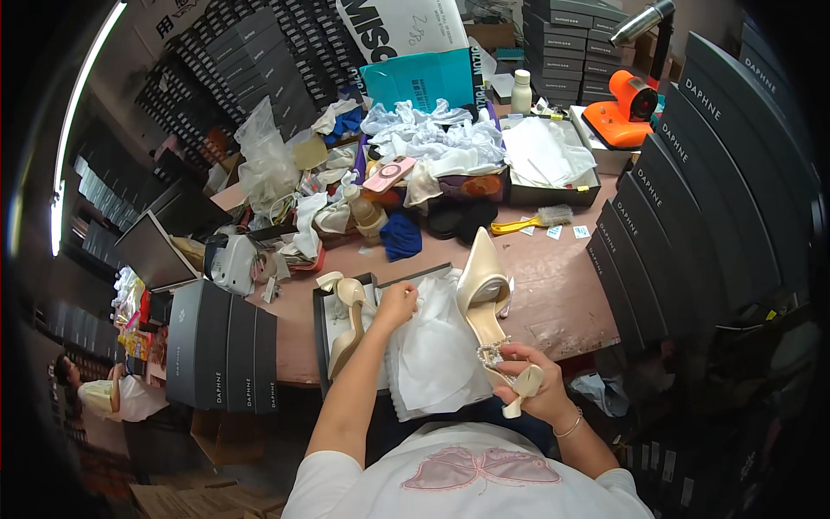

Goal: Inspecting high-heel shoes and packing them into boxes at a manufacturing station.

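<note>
The right hand is gripping a cream high-heeled shoe at its heel end, fingers clamped around the back where a sparkly ornament is sitting, the pointed toe aiming away across the bench. The left hand is reaching into the open shoe box at the near edge of the bench, fingers pinched together on the white tissue paper that is spilling over the box's right side. The second shoe is already lying in the left part of the box, heel up toward the far wall, so by my reading one of the pair is packed and the other is still out, held just over the tissue and the box's right rim.

Moving outward, the middle of the bench is crowded: a yellow-handled brush, a blue cloth, a pink round-faced gadget and heaps of crumpled white paper. An orange machine is standing at the far right corner. Dark boxes are lining the right edge, and more dark boxes are leaning at the near left corner. The loose tissue is the thing most in the way of the held shoe. Another person is sitting well apart at far left.
</note>
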Demonstrator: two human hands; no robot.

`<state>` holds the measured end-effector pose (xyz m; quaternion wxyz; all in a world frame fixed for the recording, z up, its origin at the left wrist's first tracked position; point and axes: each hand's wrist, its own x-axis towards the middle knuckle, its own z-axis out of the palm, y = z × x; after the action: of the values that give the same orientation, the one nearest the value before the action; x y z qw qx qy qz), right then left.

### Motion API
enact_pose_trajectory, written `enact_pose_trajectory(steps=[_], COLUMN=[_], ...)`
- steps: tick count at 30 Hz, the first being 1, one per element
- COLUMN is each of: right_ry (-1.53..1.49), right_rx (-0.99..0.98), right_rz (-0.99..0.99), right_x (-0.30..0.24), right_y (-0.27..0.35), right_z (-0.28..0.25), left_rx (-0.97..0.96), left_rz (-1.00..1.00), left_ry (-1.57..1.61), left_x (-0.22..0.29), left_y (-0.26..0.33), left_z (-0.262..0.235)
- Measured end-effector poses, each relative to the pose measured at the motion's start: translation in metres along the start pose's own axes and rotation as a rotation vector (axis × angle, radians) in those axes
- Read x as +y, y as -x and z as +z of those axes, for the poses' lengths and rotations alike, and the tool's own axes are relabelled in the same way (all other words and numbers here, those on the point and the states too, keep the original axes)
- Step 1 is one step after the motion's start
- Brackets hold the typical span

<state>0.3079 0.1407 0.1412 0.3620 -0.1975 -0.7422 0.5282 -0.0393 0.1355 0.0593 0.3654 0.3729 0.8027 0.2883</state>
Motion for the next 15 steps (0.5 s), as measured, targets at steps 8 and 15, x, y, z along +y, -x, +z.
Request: enact_pose_trajectory(steps=[8,15], right_ry=[-0.702,-0.895], right_rx=[0.287,-0.033], right_rz=[0.095,0.093], right_x=[-0.003,-0.042], right_y=[0.029,0.033], right_z=[-0.023,-0.027], left_rx=[0.328,0.402], left_rz=[0.634,0.728], left_ry=[-0.040,0.329], left_x=[0.147,0.128], left_y=[0.105,0.147], left_z=[-0.098,-0.077])
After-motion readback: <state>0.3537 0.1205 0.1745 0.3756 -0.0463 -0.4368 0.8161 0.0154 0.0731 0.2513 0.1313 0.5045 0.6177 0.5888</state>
